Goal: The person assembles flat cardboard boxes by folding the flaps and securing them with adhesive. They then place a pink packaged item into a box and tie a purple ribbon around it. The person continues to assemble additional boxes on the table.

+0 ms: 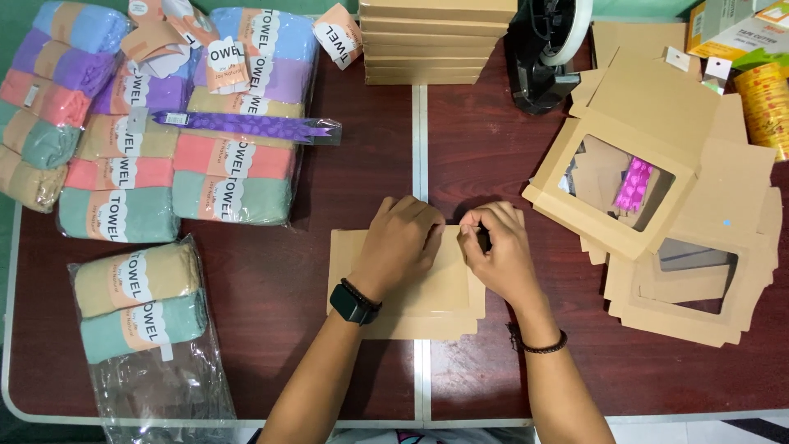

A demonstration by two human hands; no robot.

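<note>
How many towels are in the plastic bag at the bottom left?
2: a tan towel lies above a green towel inside the bag. None looks hidden.

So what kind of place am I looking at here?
Probably a small gift-packing station. Both hands, left hand and right hand, press on a flat kraft box on a dark table, with bagged rolled towels, window boxes and a tape dispenser around.

Bare forearms, no sleeves. Left hand (pixel 400 240): black smartwatch plus thin dark bracelet, maybe beaded. Right hand (pixel 498 247): dark beaded bracelet on wrist.
</note>
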